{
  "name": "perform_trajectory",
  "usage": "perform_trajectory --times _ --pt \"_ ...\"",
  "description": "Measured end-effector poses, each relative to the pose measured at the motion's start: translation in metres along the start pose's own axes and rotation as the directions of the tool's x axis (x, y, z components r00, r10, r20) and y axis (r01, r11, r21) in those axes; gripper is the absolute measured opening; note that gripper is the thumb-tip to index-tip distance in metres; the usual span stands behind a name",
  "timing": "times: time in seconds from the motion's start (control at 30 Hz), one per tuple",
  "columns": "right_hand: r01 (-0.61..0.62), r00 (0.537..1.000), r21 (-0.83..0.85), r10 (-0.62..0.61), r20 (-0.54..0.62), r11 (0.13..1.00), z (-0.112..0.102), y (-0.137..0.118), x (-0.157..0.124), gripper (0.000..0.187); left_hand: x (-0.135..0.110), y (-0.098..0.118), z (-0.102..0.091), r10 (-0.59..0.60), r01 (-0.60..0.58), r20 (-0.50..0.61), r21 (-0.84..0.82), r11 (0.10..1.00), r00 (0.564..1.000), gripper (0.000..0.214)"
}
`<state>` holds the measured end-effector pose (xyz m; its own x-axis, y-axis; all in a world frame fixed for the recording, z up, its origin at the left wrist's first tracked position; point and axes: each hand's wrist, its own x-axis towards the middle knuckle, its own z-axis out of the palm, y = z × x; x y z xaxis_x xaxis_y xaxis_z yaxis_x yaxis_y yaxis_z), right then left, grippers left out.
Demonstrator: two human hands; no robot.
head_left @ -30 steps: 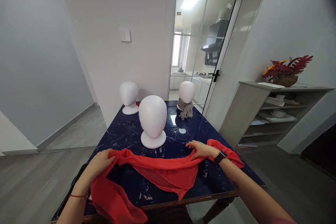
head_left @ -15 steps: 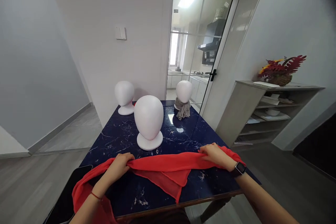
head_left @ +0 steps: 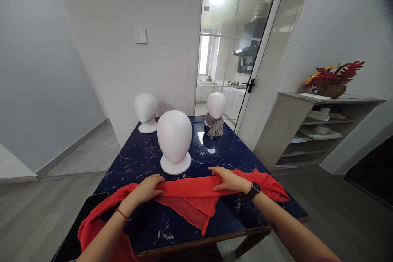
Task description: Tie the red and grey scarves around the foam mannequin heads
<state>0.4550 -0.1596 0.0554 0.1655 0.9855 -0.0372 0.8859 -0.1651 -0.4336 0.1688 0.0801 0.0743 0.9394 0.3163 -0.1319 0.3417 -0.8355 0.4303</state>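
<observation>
A red scarf [head_left: 187,187] lies across the front of the dark blue marbled table [head_left: 132,168], folded into a long band in the middle. A thin pointed corner hangs toward me below the band. My left hand [head_left: 149,188] rests on the band's left part, fingers and thumb apart. Over the right part lies my right hand [head_left: 229,180], its fingers spread along the far edge and its thumb on the near side. Just beyond the band stands a white foam mannequin head [head_left: 174,137] on a round base.
Behind stand another white foam head [head_left: 145,108] at left and a third head [head_left: 216,105] with a grey scarf [head_left: 215,126] round its neck. A black flat device [head_left: 81,221] lies at the left edge. A shelf unit [head_left: 285,120] is at right, beside a glass door [head_left: 227,61].
My right hand has slid left along the band, and its fingers have spread. My left hand has moved slightly right and its grip has loosened. The scarf's right end is more exposed.
</observation>
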Motion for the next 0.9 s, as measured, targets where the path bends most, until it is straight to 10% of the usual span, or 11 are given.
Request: perform_trajectory --times 0.17,0.4,0.53,0.67,0.8,0.9 --pt "0.002 0.999 -0.080 -0.006 -0.051 0.997 -0.005 -0.009 0.001 0.017 0.000 0.012 0.001 0.014 -0.013 -0.013 0.110 0.994 1.000 0.020" --pt "0.174 0.956 -0.594 -0.279 -0.089 0.785 0.021 -0.022 -0.051 0.019 -0.055 0.033 0.028 0.044 -0.034 -0.019 0.367 0.930 0.999 0.048" --pt "0.060 0.987 -0.482 -0.123 -0.101 0.874 0.019 -0.036 -0.072 0.038 -0.082 0.043 0.027 -0.003 -0.001 0.010 0.404 0.915 1.000 0.056" --pt "-0.047 0.987 -0.321 -0.006 -0.162 0.946 0.005 -0.069 -0.049 0.037 -0.057 0.064 0.030 0.111 -0.030 -0.177 0.405 0.914 0.978 0.045" --pt "-0.076 0.956 -0.141 0.032 -0.291 0.987 0.036 -0.096 -0.011 0.045 -0.016 0.087 0.077 0.110 0.052 -0.398 0.375 0.925 0.911 0.048" --pt "-0.153 0.962 -0.113 0.122 -0.243 0.982 0.077 -0.096 -0.005 0.046 -0.008 0.089 0.118 0.041 0.086 -0.369 0.320 0.943 0.928 0.048"
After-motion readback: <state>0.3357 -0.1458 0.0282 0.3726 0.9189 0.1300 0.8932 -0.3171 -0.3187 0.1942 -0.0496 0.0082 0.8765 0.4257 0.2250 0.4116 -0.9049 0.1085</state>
